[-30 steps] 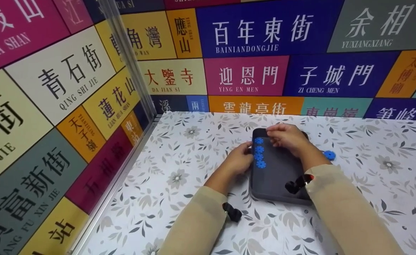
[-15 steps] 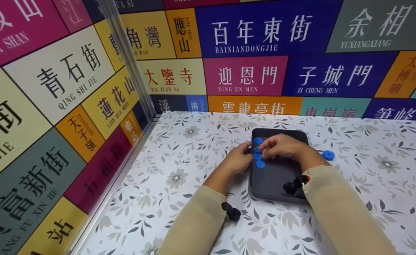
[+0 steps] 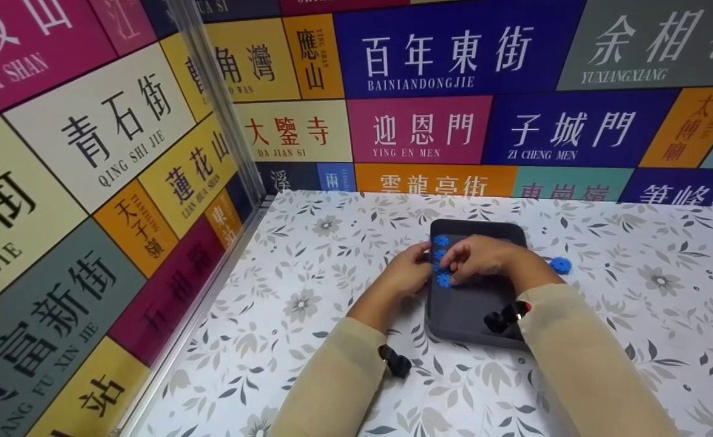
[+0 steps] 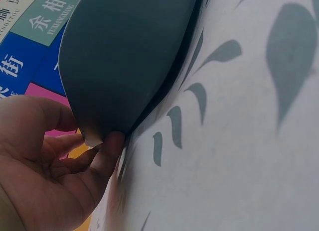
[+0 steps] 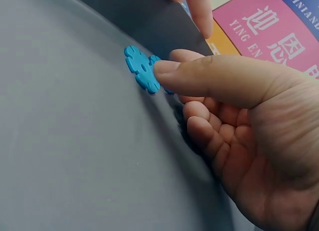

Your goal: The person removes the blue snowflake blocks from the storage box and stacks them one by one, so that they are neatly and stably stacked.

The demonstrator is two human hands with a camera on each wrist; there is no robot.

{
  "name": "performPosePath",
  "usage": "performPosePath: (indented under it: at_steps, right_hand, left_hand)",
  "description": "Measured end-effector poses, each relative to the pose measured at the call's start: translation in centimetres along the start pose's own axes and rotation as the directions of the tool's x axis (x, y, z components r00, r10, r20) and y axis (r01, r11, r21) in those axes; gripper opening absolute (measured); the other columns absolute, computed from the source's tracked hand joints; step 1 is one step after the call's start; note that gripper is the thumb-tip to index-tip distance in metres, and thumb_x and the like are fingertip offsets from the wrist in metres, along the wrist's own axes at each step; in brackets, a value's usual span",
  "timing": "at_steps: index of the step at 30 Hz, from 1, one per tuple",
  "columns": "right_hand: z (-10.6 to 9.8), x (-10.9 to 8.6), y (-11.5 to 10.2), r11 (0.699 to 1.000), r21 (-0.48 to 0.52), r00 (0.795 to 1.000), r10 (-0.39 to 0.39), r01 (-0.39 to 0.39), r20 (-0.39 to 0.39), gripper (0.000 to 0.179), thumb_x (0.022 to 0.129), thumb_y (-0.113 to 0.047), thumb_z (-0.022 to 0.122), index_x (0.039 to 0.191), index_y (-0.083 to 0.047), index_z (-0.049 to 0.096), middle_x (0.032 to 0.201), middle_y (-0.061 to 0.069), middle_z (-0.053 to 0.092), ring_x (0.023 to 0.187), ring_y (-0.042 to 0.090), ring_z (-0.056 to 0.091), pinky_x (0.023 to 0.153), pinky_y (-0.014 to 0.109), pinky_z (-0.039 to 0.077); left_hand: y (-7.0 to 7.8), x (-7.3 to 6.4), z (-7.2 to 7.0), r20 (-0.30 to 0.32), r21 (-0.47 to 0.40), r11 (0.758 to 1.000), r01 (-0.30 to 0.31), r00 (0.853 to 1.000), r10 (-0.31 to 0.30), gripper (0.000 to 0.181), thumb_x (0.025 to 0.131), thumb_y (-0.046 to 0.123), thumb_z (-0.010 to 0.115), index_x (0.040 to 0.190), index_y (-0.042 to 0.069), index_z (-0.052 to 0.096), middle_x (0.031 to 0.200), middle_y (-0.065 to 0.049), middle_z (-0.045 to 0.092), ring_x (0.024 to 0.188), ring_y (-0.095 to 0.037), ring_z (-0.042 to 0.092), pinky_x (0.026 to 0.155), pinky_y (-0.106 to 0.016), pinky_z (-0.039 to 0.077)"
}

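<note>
Blue snowflake building discs (image 3: 442, 241) stand in a row down the left side of a dark grey tray (image 3: 477, 321). My left hand (image 3: 406, 273) grips the tray's left side. In the left wrist view its thumb (image 4: 113, 141) lies at the tray's lower edge, with the other fingers curled by the rim. My right hand (image 3: 482, 258) is over the tray at the lower end of the row. In the right wrist view its thumb (image 5: 169, 71) touches the nearest snowflake disc (image 5: 137, 66), and the index finger is curled behind; the fingers partly hide the discs.
Another blue disc or small pile of discs (image 3: 560, 265) lies on the floral tablecloth (image 3: 611, 340), right of the tray beside my right forearm. A wall of coloured panels with writing (image 3: 423, 130) stands behind, and another panelled wall (image 3: 125, 133) runs along the left.
My right hand has come from the tray's far edge to the lower end of the disc row. My left hand has stayed on the tray's left side.
</note>
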State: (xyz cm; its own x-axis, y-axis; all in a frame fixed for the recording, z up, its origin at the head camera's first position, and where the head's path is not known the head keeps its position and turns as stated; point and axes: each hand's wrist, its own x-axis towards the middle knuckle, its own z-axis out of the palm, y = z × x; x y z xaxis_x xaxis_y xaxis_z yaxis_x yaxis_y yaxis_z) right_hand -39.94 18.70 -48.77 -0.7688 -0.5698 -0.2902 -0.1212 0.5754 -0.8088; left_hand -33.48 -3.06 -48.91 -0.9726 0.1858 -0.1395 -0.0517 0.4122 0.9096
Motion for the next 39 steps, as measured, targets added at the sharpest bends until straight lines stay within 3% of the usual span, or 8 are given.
performPosePath:
  at_steps: [3,5,8,11,18,29,33,39]
  right_hand:
    - [0.09,0.01,-0.17,0.996,-0.083,1.0,-0.017,0.018,0.008,0.037,0.08,-0.009,0.09,0.115,-0.001,0.078,0.088,-0.005,0.068,0.084,0.009,0.059,0.071,0.019,0.051]
    - [0.14,0.01,-0.27,0.991,-0.13,0.999,-0.035,0.036,0.011,0.037,0.08,-0.009,0.09,0.115,-0.003,0.079,0.089,-0.003,0.067,0.085,0.01,0.059,0.071,0.019,0.051]
    - [0.24,0.0,-0.48,0.984,-0.171,0.999,-0.045,0.047,0.015,0.038,0.081,-0.009,0.09,0.117,-0.004,0.079,0.091,-0.001,0.067,0.086,0.01,0.059,0.072,0.019,0.051]
    - [0.33,-0.01,-0.62,0.982,-0.184,0.999,-0.045,0.048,0.021,0.039,0.081,-0.009,0.09,0.118,-0.005,0.08,0.092,0.0,0.067,0.087,0.011,0.058,0.073,0.02,0.051]
    - [0.43,0.03,-0.68,0.974,-0.216,0.998,-0.058,0.061,0.019,0.037,0.079,-0.01,0.09,0.116,-0.007,0.082,0.088,-0.001,0.067,0.084,0.012,0.058,0.072,0.021,0.05]
    - [0.37,-0.07,-0.13,0.992,-0.098,0.997,-0.076,0.075,-0.008,0.032,0.08,-0.007,0.086,0.109,0.0,0.073,0.084,-0.002,0.066,0.077,0.01,0.058,0.068,0.022,0.049]
    - [0.3,-0.06,-0.01,0.995,-0.076,0.997,-0.071,0.068,-0.028,0.028,0.083,-0.008,0.081,0.108,0.001,0.074,0.082,-0.006,0.068,0.076,0.008,0.059,0.069,0.022,0.049]
    - [0.17,-0.13,-0.02,0.996,-0.064,0.997,-0.063,0.06,-0.04,0.026,0.085,-0.008,0.075,0.109,0.001,0.075,0.079,-0.01,0.068,0.073,0.005,0.058,0.068,0.022,0.047]
  left_hand:
    - [-0.08,0.14,-0.05,0.005,0.014,1.0,-0.005,1.0,0.005,0.064,0.097,0.013,0.058,0.16,0.019,0.052,0.152,-0.008,0.065,0.114,-0.021,0.07,0.07,-0.028,0.053]
    - [-0.17,0.19,-0.1,0.006,0.032,0.999,-0.016,1.0,0.016,0.064,0.097,0.012,0.057,0.16,0.019,0.052,0.153,-0.008,0.065,0.122,-0.021,0.068,0.086,-0.03,0.057]
    - [-0.3,0.23,-0.14,0.008,0.045,0.998,-0.038,0.999,0.038,0.063,0.097,0.013,0.057,0.16,0.016,0.052,0.153,-0.01,0.064,0.135,-0.019,0.061,0.113,-0.032,0.049]
    - [-0.35,0.2,-0.18,0.01,0.039,0.998,-0.039,0.999,0.039,0.063,0.098,0.013,0.056,0.16,0.016,0.051,0.154,-0.01,0.064,0.137,-0.021,0.06,0.118,-0.038,0.048]
    - [-0.29,0.12,-0.17,0.001,0.04,0.999,-0.026,1.0,0.026,0.063,0.098,0.013,0.056,0.16,0.018,0.051,0.155,-0.01,0.063,0.136,-0.02,0.06,0.115,-0.037,0.05]
    - [-0.3,0.1,0.1,-0.014,0.001,1.0,-0.016,1.0,0.016,0.06,0.098,0.012,0.056,0.158,0.017,0.053,0.153,-0.012,0.064,0.133,-0.023,0.063,0.111,-0.039,0.053]
    - [-0.22,0.05,0.14,-0.012,-0.014,1.0,-0.008,1.0,0.008,0.06,0.098,0.012,0.054,0.158,0.018,0.053,0.151,-0.011,0.066,0.119,-0.023,0.068,0.088,-0.033,0.056]
    - [-0.06,0.04,0.2,-0.013,-0.05,0.999,0.006,1.0,-0.006,0.06,0.098,0.012,0.054,0.158,0.018,0.054,0.149,-0.011,0.067,0.099,-0.022,0.069,0.058,-0.029,0.047]
